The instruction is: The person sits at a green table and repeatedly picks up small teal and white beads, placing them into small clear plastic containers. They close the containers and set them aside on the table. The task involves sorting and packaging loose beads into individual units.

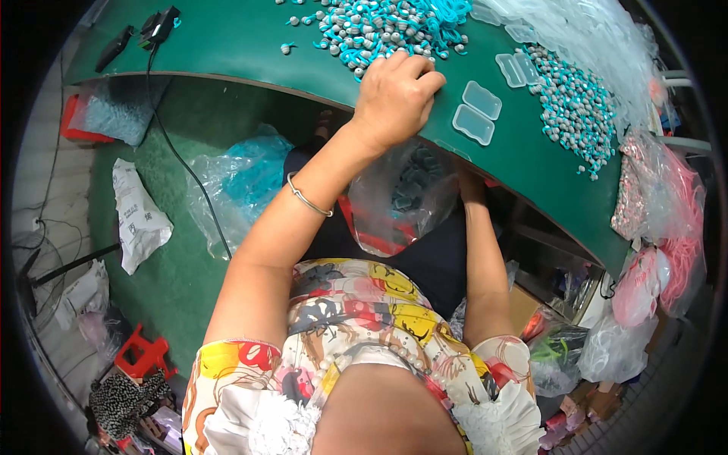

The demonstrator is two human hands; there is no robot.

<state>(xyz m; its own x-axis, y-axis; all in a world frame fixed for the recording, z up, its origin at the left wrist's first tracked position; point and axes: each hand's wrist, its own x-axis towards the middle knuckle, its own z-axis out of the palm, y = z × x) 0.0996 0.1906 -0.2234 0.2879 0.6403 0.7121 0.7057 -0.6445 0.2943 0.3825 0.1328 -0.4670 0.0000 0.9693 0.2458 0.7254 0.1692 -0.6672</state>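
Observation:
My left hand (396, 97) is at the near edge of a heap of teal cords with grey ribbed ends (371, 34), which look like corded earplugs. Its fingers are curled down and closed; what they hold, if anything, is hidden. Just right of it, a clear plastic case (473, 124) lies opened flat on the green table (265, 53). My right hand (471, 186) is below the table's front edge, beside a clear bag (371, 220) with small dark or clear pieces in it. The table edge and shadow hide its fingers.
Another opened clear case (518, 70) lies by a second heap of teal-and-grey pieces (578, 106). Clear plastic cases or bags (599, 45) pile up behind. A black cable (178, 144) hangs off the table at left. Pink-filled bags (660, 227) hang at the right edge.

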